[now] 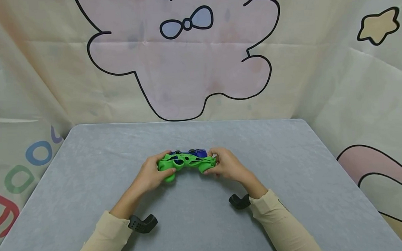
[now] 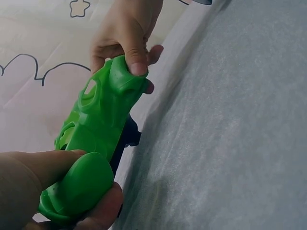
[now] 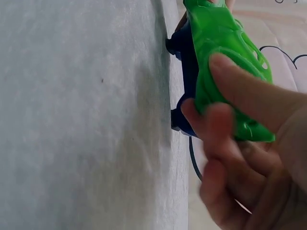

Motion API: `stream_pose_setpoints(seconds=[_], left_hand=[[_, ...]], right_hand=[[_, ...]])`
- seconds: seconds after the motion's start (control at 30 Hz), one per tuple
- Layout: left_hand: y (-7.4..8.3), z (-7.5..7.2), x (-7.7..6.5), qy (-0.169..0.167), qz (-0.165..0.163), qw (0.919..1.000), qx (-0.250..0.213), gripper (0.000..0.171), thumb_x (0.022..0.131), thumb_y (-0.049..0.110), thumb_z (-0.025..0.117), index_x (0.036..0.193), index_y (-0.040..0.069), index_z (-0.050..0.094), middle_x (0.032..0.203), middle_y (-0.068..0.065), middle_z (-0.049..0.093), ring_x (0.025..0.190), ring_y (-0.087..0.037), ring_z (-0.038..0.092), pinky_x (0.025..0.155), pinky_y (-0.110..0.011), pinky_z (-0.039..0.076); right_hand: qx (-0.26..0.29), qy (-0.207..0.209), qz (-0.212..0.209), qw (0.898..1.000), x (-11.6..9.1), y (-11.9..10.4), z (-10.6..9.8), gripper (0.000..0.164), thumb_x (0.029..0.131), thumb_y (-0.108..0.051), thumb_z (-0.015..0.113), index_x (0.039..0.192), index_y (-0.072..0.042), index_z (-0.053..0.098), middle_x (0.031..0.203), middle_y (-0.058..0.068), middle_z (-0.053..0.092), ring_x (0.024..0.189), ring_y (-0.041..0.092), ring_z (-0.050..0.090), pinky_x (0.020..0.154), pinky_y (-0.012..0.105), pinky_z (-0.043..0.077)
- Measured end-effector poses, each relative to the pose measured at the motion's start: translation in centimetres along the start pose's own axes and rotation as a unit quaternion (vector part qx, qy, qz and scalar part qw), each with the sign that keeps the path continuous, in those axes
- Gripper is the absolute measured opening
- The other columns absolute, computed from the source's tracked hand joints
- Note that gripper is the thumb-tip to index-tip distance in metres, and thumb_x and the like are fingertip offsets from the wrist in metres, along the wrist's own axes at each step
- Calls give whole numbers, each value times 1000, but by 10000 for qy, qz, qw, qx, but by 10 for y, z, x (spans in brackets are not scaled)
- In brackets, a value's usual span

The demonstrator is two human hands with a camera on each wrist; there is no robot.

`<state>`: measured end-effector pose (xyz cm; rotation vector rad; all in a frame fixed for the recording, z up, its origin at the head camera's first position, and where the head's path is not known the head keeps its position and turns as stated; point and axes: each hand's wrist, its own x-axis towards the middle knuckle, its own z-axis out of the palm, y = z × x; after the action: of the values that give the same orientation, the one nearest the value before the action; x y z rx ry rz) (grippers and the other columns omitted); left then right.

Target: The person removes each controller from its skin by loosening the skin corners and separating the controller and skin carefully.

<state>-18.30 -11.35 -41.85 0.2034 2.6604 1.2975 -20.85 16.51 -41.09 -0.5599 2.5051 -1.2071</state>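
Note:
A dark blue game controller is partly inside a green silicone cover, at the middle of the table. Blue shows along the far side in the head view and along one edge in the right wrist view. My left hand grips the left end, thumb on the near side and fingers behind. At the other end, my right hand pinches the cover between thumb and fingers. Its thumb lies on the green rubber in the right wrist view, where other fingers are blurred. The left palm is mostly hidden.
A grey cloth covers the table. Behind it hangs a pale curtain with cartoon drawings, and its folds come down at both sides. Dark wrist mounts stick out from both cream sleeves.

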Motion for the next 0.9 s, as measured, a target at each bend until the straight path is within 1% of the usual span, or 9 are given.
stream_pose_setpoints(seconds=[0.1,0.17,0.27,0.37,0.5,0.67,0.73,0.83,0.9], left_hand=[[-1,0,1,-4,54,10000,9,68,92,24,73,152,10,46,148,-24,52,117,-31,53,89,-38,42],[-2,-1,1,-11,90,10000,11,68,92,23,73,152,10,45,148,-25,52,120,-32,53,92,-41,43],[-3,-1,1,-22,135,9999,-14,68,91,23,73,152,10,46,149,-25,51,123,-33,52,97,-46,43],[-3,-2,0,-39,170,9998,-54,68,91,22,74,152,10,46,149,-25,51,125,-33,52,100,-48,43],[-3,-3,1,-79,213,9997,-89,68,91,22,74,152,10,46,150,-25,50,130,-36,51,104,-52,42],[-4,-5,3,-214,331,9991,-121,69,91,21,74,152,10,45,152,-25,48,139,-42,45,112,-61,37],[-5,-6,3,-284,382,9988,-149,70,91,21,74,153,9,43,153,-26,46,142,-44,42,113,-62,35],[-5,-8,2,-374,360,9983,-269,73,92,20,73,155,8,38,156,-27,41,145,-48,37,115,-65,33],[-4,-10,1,-394,284,9976,-501,73,94,19,71,156,7,35,158,-29,36,143,-51,39,110,-62,41]], right_hand=[[358,-411,-57,9985,0,2,-5,43,83,-14,84,109,-6,50,86,12,67,58,19,61,61,30,50],[674,-734,-103,9950,-1,5,-8,47,89,-16,79,120,-7,46,95,14,66,65,22,63,61,34,52],[916,-999,-154,9907,-1,7,-13,50,100,-20,65,143,-12,39,107,18,69,77,30,67,66,41,56],[902,-1028,-367,9899,1,10,-13,53,108,-25,49,157,-15,32,124,22,66,85,34,70,69,45,58],[963,-1120,-539,9876,3,12,-10,48,112,-26,35,159,-14,33,140,24,57,86,32,71,69,45,59],[1223,-1194,-318,9848,5,15,-9,48,113,-31,25,158,-18,37,149,20,51,83,28,70,70,41,59],[1391,-1178,-205,9830,6,15,-8,48,113,-32,25,157,-18,38,151,19,50,82,25,68,72,39,59],[1644,-1115,-77,9800,6,15,-7,46,113,-29,29,157,-18,39,156,16,45,82,20,67,74,36,59],[1803,-1048,16,9780,7,14,-6,45,113,-25,32,156,-18,41,157,14,44,82,18,67,76,35,59]])
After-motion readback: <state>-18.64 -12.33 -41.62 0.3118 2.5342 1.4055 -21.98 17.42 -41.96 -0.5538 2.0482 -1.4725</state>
